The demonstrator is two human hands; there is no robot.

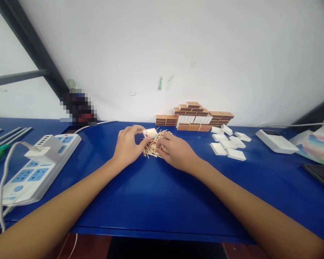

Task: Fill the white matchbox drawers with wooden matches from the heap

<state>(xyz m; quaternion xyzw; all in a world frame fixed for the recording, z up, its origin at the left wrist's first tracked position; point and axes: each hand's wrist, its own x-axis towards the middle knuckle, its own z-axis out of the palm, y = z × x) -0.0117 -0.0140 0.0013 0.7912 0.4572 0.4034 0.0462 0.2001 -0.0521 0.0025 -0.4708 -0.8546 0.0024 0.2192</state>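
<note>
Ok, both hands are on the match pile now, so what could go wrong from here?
The left hand holds a small white tray at a tilt above the loose matches; it could tip out whatever it holds. The right hand lies on the pile and could sweep matches across the blue table. The stacked matchboxes stand just behind the hands, so a nudge might topple them.

Your bare left hand (128, 145) and right hand (175, 151) were on thin pale wooden matches (152, 147), a white cardboard matchbox tray (149, 132), smooth matt blue tabletop (156, 194), glossy white plastic power strip (35, 169), stacked brown cardboard matchboxes (196, 117).
</note>
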